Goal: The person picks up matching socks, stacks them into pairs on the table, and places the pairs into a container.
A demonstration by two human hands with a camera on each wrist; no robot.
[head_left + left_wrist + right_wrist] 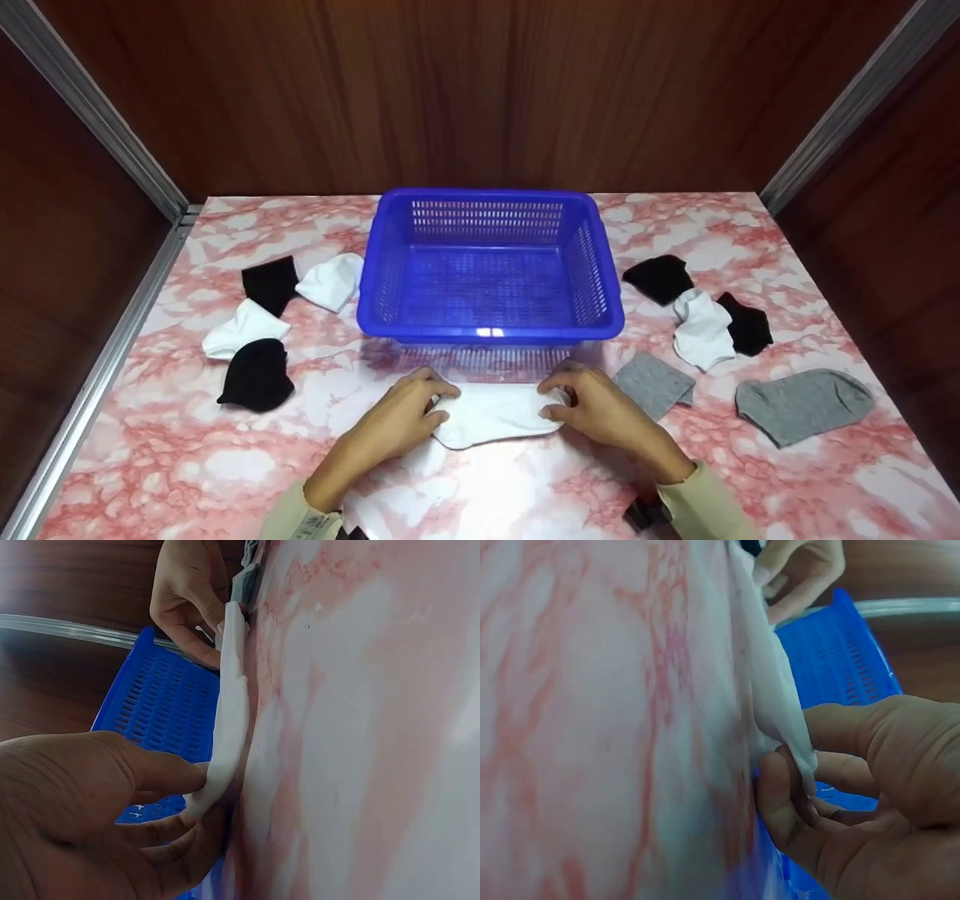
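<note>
A white sock (495, 414) lies stretched out sideways in front of the blue basket, held at both ends. My left hand (409, 412) pinches its left end between thumb and fingers; the left wrist view shows the sock's edge (231, 720) between them. At the other end my right hand (592, 401) pinches the fabric, with the fingertips (776, 784) tucked under the sock in the right wrist view. A folded grey sock (654, 386) lies just beyond the right hand.
The blue basket (491, 332) stands behind the hands. On the left lie black socks (257, 375) and white socks (246, 330). To the right are black socks (660, 279), a white sock (703, 330) and a grey sock (806, 405). Brown panels (480, 97) enclose the table.
</note>
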